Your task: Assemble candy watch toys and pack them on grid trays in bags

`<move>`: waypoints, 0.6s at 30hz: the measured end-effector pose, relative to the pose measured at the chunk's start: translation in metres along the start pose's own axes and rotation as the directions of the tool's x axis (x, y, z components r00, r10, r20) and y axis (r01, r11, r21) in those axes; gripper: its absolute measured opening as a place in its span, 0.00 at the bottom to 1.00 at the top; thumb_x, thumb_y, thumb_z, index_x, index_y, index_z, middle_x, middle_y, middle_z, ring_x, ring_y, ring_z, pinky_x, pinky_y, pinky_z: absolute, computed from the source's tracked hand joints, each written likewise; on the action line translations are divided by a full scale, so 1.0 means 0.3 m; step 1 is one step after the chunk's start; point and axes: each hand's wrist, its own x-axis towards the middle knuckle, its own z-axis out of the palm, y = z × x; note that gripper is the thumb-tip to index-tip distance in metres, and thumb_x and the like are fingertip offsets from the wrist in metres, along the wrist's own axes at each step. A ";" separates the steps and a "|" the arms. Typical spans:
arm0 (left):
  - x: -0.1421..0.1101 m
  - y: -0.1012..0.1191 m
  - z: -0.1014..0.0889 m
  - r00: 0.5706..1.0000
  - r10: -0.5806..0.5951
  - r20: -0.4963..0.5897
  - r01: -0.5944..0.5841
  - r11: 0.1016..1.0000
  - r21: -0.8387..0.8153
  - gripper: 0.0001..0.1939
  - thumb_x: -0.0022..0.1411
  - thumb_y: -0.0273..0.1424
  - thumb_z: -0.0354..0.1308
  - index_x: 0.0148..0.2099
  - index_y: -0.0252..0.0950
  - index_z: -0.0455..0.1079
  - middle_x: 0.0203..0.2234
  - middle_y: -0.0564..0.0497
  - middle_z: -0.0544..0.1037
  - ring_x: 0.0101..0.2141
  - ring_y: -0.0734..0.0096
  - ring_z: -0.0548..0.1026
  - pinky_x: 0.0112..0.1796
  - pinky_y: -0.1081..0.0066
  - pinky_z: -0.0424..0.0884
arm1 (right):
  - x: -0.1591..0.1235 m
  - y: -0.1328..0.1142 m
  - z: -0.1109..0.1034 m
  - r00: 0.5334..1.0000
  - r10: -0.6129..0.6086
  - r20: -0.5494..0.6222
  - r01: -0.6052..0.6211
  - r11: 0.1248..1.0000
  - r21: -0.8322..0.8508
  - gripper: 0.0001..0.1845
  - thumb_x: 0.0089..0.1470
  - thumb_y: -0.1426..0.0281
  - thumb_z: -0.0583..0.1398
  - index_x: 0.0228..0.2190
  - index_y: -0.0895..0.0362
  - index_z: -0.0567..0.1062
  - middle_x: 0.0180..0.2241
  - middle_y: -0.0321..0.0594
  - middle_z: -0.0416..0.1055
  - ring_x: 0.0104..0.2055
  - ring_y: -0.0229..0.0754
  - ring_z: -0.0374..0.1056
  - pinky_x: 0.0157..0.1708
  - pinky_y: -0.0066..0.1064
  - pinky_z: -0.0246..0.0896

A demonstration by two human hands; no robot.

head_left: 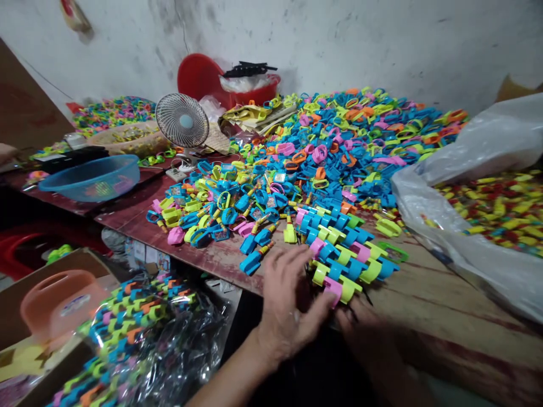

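A block of curved, watch-like plastic pieces [339,254] in blue, yellow-green and pink lies in neat rows at the table's near edge. Bent around its left end is my left hand [284,294], fingers on the far side and thumb against the near corner. My right hand [369,333] is low at the block's near side, dark and blurred; its fingers are mostly hidden. Just left of the block, several loose blue pieces [251,262] with small yellow-and-red tubes attached rest on the wood.
A large heap of loose coloured pieces [339,147] spreads across the table. To the right, a white plastic bag [418,198] holds small yellow-red tubes. A fan [182,120] and a blue basin [93,180] stand left. Below is a carton [63,263] beside clear-bagged rows of pieces [131,322].
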 end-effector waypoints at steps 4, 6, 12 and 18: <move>-0.043 -0.140 -0.116 0.992 -0.104 -0.065 0.120 0.938 0.325 0.23 0.63 0.28 0.58 0.59 0.36 0.61 0.51 0.41 0.72 0.53 0.55 0.67 0.55 0.49 0.62 | 0.006 -0.023 -0.029 0.999 0.052 0.010 -0.051 0.994 -0.100 0.10 0.58 0.65 0.53 0.27 0.53 0.71 0.23 0.38 0.71 0.23 0.43 0.68 0.24 0.33 0.65; -0.063 -0.211 -0.157 0.983 -0.176 -0.053 0.180 0.871 0.456 0.20 0.63 0.30 0.58 0.57 0.35 0.63 0.49 0.41 0.73 0.50 0.54 0.68 0.52 0.49 0.65 | 0.006 -0.024 -0.050 0.996 0.085 0.014 -0.084 0.993 -0.088 0.11 0.59 0.61 0.54 0.30 0.53 0.72 0.25 0.38 0.73 0.24 0.43 0.69 0.23 0.33 0.65; -0.087 -0.330 -0.175 0.948 -0.319 0.007 0.260 0.784 0.564 0.08 0.64 0.30 0.54 0.44 0.35 0.72 0.40 0.43 0.74 0.42 0.56 0.72 0.43 0.57 0.73 | -0.009 -0.019 -0.123 0.986 0.070 -0.152 -0.071 0.998 0.000 0.08 0.61 0.66 0.56 0.38 0.52 0.74 0.38 0.41 0.77 0.40 0.45 0.75 0.39 0.34 0.71; -0.080 -0.289 -0.323 0.929 -0.338 0.152 0.235 0.855 0.463 0.13 0.66 0.35 0.52 0.44 0.37 0.76 0.38 0.47 0.80 0.36 0.63 0.79 0.39 0.66 0.76 | -0.059 -0.109 -0.195 0.992 -0.009 -0.124 0.006 1.000 -0.022 0.09 0.59 0.74 0.58 0.40 0.52 0.74 0.34 0.39 0.77 0.34 0.42 0.74 0.37 0.31 0.71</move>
